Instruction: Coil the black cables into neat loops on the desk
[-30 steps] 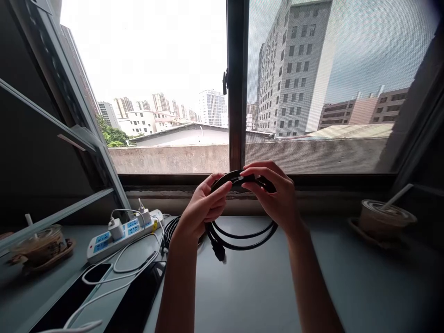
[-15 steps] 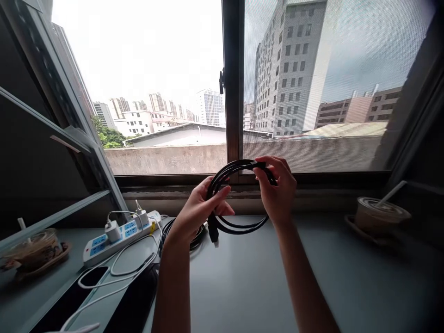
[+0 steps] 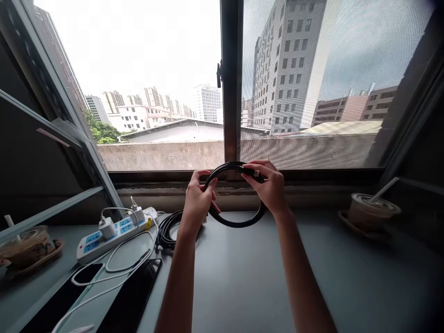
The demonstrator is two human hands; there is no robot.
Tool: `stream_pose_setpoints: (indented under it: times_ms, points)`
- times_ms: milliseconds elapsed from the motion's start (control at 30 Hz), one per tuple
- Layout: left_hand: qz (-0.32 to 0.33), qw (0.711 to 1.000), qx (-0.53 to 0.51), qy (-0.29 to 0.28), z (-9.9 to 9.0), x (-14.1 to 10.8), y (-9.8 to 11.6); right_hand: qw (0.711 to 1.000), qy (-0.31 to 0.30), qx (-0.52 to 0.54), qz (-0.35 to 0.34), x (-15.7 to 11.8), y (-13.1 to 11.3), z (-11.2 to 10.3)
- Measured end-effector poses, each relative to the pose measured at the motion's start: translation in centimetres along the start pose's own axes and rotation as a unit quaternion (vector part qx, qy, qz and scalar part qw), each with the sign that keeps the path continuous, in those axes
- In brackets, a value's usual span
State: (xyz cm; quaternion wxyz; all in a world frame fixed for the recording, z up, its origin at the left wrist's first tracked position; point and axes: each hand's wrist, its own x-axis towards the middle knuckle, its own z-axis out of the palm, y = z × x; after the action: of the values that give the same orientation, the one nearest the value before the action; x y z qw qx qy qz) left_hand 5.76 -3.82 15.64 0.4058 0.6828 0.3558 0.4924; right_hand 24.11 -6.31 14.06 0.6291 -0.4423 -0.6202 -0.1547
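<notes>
A black cable (image 3: 239, 224) is wound into a round coil and held up over the desk in front of the window. My left hand (image 3: 199, 199) is closed round the coil's left side, thumb on the near face. At the upper right of the coil, my right hand (image 3: 267, 182) pinches the cable near a dark connector (image 3: 255, 174) with a light metal tip. A second coil of black cable (image 3: 168, 233) lies on the desk, left of my left forearm and partly hidden behind it.
A white power strip (image 3: 118, 236) with plugged-in chargers and loose white cables (image 3: 114, 270) stands on the left. Two dark flat devices, one a black slab (image 3: 133, 296), lie in front of it. Lidded drink cups stand at far left (image 3: 26, 247) and right (image 3: 371, 210).
Both hands have come slightly closer together, and the coil's strands lie tighter as one ring. The connector that hung below my left hand no longer shows. The view has shifted a little.
</notes>
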Motion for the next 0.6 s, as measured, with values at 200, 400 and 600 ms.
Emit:
stream_pose_setpoints:
  times_ms: [200,400,600]
  points:
    - [0.008,0.997,0.057,0.050,-0.2,1.4,-1.9,0.994,-0.048,0.010,0.096,-0.6,1.0,0.3]
    - [-0.055,0.979,0.179,-0.075,0.3,2.2,-5.0,0.968,-0.140,-0.026,0.206,-2.3,3.2,0.8]
    - [-0.207,0.912,0.244,-0.256,1.6,2.8,-11.4,0.887,-0.312,-0.058,0.336,-6.5,7.9,2.4]
